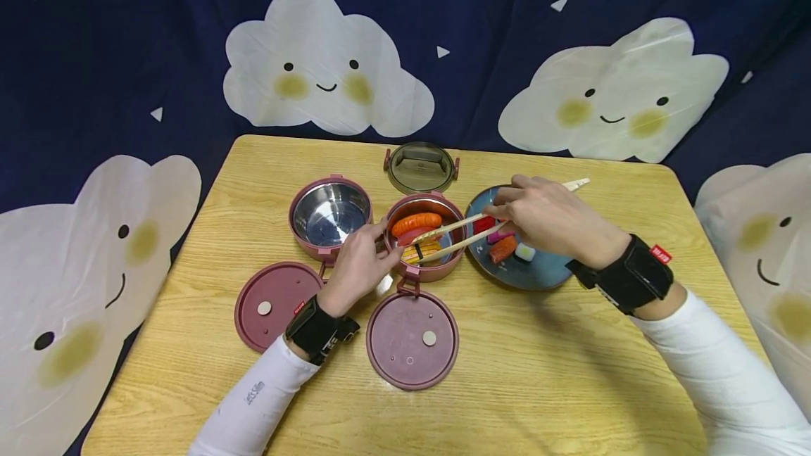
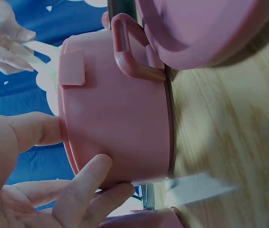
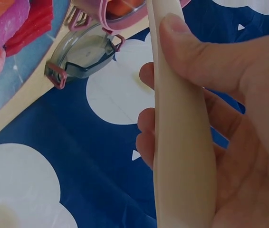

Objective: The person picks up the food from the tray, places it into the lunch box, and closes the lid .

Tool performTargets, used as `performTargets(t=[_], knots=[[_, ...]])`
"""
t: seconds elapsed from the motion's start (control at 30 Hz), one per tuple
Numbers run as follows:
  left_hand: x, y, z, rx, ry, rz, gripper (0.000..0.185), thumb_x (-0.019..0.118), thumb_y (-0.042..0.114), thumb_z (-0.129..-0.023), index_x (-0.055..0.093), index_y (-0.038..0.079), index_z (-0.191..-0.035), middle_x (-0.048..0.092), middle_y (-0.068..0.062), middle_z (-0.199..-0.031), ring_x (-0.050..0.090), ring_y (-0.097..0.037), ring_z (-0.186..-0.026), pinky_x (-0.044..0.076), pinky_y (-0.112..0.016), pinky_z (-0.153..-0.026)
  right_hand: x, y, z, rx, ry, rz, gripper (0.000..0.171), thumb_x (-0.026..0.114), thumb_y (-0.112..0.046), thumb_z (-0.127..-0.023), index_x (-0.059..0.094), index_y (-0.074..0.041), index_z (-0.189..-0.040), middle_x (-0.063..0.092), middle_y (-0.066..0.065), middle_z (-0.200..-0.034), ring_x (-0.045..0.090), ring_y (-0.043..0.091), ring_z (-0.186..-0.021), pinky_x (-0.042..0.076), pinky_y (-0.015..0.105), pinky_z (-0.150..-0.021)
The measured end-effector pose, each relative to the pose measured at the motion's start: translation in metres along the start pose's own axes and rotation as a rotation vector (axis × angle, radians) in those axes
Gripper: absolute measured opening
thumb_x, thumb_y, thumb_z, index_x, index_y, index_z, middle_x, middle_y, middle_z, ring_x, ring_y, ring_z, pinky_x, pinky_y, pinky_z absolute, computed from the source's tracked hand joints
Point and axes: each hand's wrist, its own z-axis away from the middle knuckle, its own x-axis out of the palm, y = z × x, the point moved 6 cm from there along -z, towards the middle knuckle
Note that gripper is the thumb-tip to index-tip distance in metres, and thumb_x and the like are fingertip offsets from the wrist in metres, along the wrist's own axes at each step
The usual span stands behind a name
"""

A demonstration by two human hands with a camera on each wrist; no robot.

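Tongs are being gripped by the right hand, the part-filled pot touched by the loose left hand. Plated food is being left.

The support is a wood-grain tabletop. Reference item: the right pink pot. Left of it stands the steel-lined left pink pot; behind it, a smoke-tinted transparent lid; right, a blue-grey plate; in front, a round pink lid; front-left, a matching lid.
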Motion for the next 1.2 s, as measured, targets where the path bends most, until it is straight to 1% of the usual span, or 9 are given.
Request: performTargets(t=[0.13, 0.27, 0.37, 0.5, 0.73, 0.9, 1.1, 1.2], knots=[[0.000, 0.001, 0.000, 0.009, 0.004, -0.007, 0.063, 0.079, 0.016, -0.094, 0.056, -0.006, -0.148, 0.069, -0.026, -0.129, 0.073, -0.031, -0.109, 0.066, -0.035, -0.081, -0.001, 0.000, 0.001, 0.015, -0.015, -0.010, 0.042, 0.089, -0.002, -0.076, 0.080, -0.012, -0.115, 0.076, 0.005, -0.101, 0.055, 0.025, -0.083, 0.052, 0.034, -0.067], [0.000, 0.001, -0.001, 0.016, 0.005, -0.010, 0.063, 0.079, 0.016, -0.094, 0.056, -0.006, -0.148, 0.069, -0.026, -0.128, 0.072, -0.030, -0.107, 0.065, -0.034, -0.080, -0.006, 0.002, 0.003, 0.043, -0.018, -0.031, 0.037, 0.090, -0.010, -0.080, 0.080, -0.014, -0.116, 0.076, 0.005, -0.102, 0.058, 0.024, -0.084, 0.056, 0.037, -0.066], [0.000, 0.001, 0.000, 0.014, 0.004, -0.012, 0.064, 0.079, 0.017, -0.094, 0.055, -0.006, -0.148, 0.069, -0.026, -0.130, 0.071, -0.030, -0.108, 0.065, -0.035, -0.080, -0.012, 0.006, 0.007, 0.063, -0.007, -0.045, 0.035, 0.090, -0.015, -0.083, 0.081, -0.013, -0.117, 0.077, 0.006, -0.103, 0.063, 0.025, -0.088, 0.059, 0.039, -0.069], [0.000, 0.001, -0.001, 0.011, 0.003, -0.011, 0.065, 0.080, 0.018, -0.093, 0.054, -0.006, -0.149, 0.069, -0.027, -0.132, 0.071, -0.030, -0.111, 0.064, -0.036, -0.082, -0.022, 0.011, 0.015, 0.073, 0.007, -0.040, 0.038, 0.091, -0.013, -0.081, 0.081, -0.012, -0.118, 0.077, 0.006, -0.102, 0.065, 0.026, -0.090, 0.060, 0.041, -0.071], [0.000, 0.001, -0.001, 0.012, 0.004, -0.019, 0.066, 0.081, 0.019, -0.093, 0.055, -0.006, -0.148, 0.069, -0.026, -0.131, 0.070, -0.030, -0.110, 0.063, -0.036, -0.083, -0.038, 0.022, 0.035, 0.118, 0.011, 0.015, 0.038, 0.093, -0.012, -0.077, 0.083, -0.013, -0.113, 0.074, 0.002, -0.095, 0.062, 0.021, -0.086, 0.058, 0.036, -0.068], [0.000, 0.001, -0.001, 0.006, 0.000, -0.010, 0.066, 0.080, 0.018, -0.093, 0.054, -0.006, -0.149, 0.069, -0.027, -0.132, 0.071, -0.031, -0.113, 0.064, -0.037, -0.084, -0.048, 0.032, 0.052, 0.167, -0.012, 0.012, 0.039, 0.093, -0.011, -0.077, 0.083, -0.015, -0.114, 0.075, 0.000, -0.096, 0.064, 0.020, -0.086, 0.056, 0.035, -0.065], [-0.001, 0.001, 0.000, -0.005, -0.003, 0.003, 0.066, 0.080, 0.018, -0.094, 0.054, -0.006, -0.149, 0.067, -0.028, -0.134, 0.071, -0.031, -0.115, 0.066, -0.036, -0.083, -0.057, 0.042, 0.071, 0.259, -0.053, 0.005, 0.039, 0.094, -0.015, -0.076, 0.083, -0.014, -0.114, 0.075, 0.001, -0.095, 0.061, 0.016, -0.079, 0.047, 0.027, -0.053], [-0.001, 0.001, 0.000, -0.002, -0.002, 0.001, 0.066, 0.080, 0.018, -0.094, 0.054, -0.006, -0.149, 0.067, -0.028, -0.134, 0.071, -0.032, -0.115, 0.066, -0.036, -0.084, -0.058, 0.048, 0.080, 0.298, -0.081, 0.011, 0.039, 0.094, -0.017, -0.077, 0.083, -0.015, -0.114, 0.074, 0.001, -0.095, 0.059, 0.014, -0.076, 0.042, 0.025, -0.050]])
